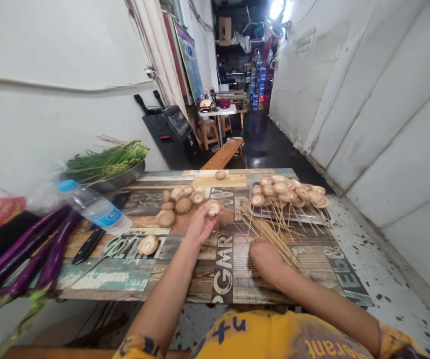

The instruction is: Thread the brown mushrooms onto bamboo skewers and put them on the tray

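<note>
The left hand [201,224] pinches a shiitake mushroom [214,208] at its fingertips, apart from the right hand [267,262], which lies on loose bamboo skewers [270,244], its fingers hidden, so any grip is unclear. Beyond the left hand, loose mushrooms [181,200] lie within easy reach on the patterned tabletop [244,284]. Past the skewers, a metal tray [251,199] holds skewered mushrooms [285,188].
</note>
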Demonstrator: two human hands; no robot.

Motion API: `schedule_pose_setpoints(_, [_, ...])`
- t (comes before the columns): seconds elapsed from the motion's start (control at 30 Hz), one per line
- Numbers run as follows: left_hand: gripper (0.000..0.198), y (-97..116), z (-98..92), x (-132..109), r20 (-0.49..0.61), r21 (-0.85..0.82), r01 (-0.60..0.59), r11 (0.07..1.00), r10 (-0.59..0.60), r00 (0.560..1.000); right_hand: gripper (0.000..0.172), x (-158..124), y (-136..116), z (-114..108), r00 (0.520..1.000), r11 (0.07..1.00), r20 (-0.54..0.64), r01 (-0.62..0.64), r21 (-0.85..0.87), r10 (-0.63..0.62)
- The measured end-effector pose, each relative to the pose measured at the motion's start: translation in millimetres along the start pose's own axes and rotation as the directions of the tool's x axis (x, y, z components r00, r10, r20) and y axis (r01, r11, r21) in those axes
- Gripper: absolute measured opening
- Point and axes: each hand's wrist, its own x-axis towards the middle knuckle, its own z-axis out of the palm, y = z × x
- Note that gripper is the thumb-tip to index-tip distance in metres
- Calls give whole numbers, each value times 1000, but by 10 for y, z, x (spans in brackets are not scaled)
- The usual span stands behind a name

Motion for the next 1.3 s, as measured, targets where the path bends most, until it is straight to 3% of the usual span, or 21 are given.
schedule_pose_setpoints(0.1, [17,-15,-13,136,43,-7,-40,999,40,998,19,1,18,-79,997,1000,78,-19,-12,20])
schedule_pose_setpoints(0.23, [14,-37,-87,255,-19,-75,-38,996,37,999,22,-120,8,-165,984,1000,179,-14,13,12])
schedule_pose_setpoints(0.4, [16,15,-143,289,-59,-216,61,974,-76,995,16,-184,117,-188,991,956,130,-17,293,-22])
schedule_pose_setpoints(0.53, [17,35,-138,285,-110,-260,56,964,-87,990,8,-57,191,-111,999,825,32,14,565,-39])
schedule_pose_setpoints(0.63, [12,-9,-117,264,-50,-218,87,972,-100,994,9,78,126,-24,998,749,-2,43,661,-55])
schedule_pose_setpoints(0.7, [9,-41,-104,250,12,-219,125,968,-125,992,10,161,52,31,995,639,85,-27,769,-61])
schedule_pose_setpoints(0.8, [8,-65,-105,248,70,-257,162,953,-149,986,10,247,-39,102,950,376,289,-226,899,-120])
schedule_pose_setpoints(0.87, [9,-66,-117,258,82,-244,155,957,-139,987,11,276,-69,135,932,254,331,-288,923,-149])
schedule_pose_setpoints(1.03, [14,-90,-107,253,60,-109,69,992,-62,996,30,313,-71,183,971,88,215,-206,975,-106])
schedule_pose_setpoints(1.13, [12,-126,-67,233,55,-55,62,997,-59,997,31,324,-61,208,991,10,135,-135,991,-20])
schedule_pose_setpoints(1.2, [11,-143,-55,232,41,-50,59,997,-57,998,34,312,-52,219,995,13,85,-86,996,45])
schedule_pose_setpoints(1.3, [11,-142,-76,257,-10,-79,54,995,-55,998,43,267,-32,227,993,117,-7,-7,993,115])
